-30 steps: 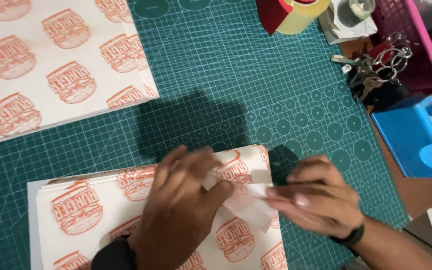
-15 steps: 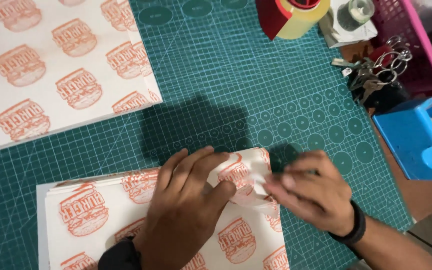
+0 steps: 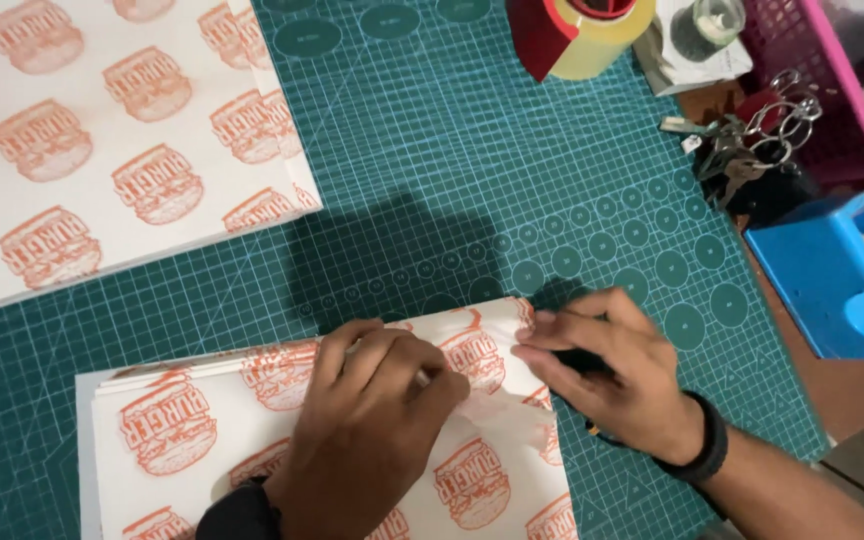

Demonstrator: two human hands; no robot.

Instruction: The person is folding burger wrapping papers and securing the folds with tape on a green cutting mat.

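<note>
Left hand: I see my left hand (image 3: 377,430) lying palm down on the near stack (image 3: 182,440), fingers curled, tips bent onto the paper near its far right corner. It presses the sheets down; I cannot tell whether the fingertips pinch anything.
Right hand: my right hand (image 3: 612,385) sits at the stack's right edge, fingers together and stretched to the left, their tips on the corner of the top sheet. Whether it nips the paper between thumb and fingers is hidden from me. A dark band is on that wrist.
Near stack: white sheets printed with orange burger marks, lying on the mat (image 3: 422,170) at the bottom of my view, edges slightly fanned on the left side. Both hands touch it.
Far sheets: a second spread of the same printed paper (image 3: 82,140) lies at top left, well apart from the stack, with bare mat between.
Mat: green, gridded, with rows of circles to the right of the hands.
Tape: a yellow roll in a red holder (image 3: 577,35) at the mat's top edge.
Dispenser: a blue one (image 3: 832,280) on the right, off the mat.
Keys: a bunch (image 3: 742,150) on rings beside a pink basket (image 3: 822,90), top right.
</note>
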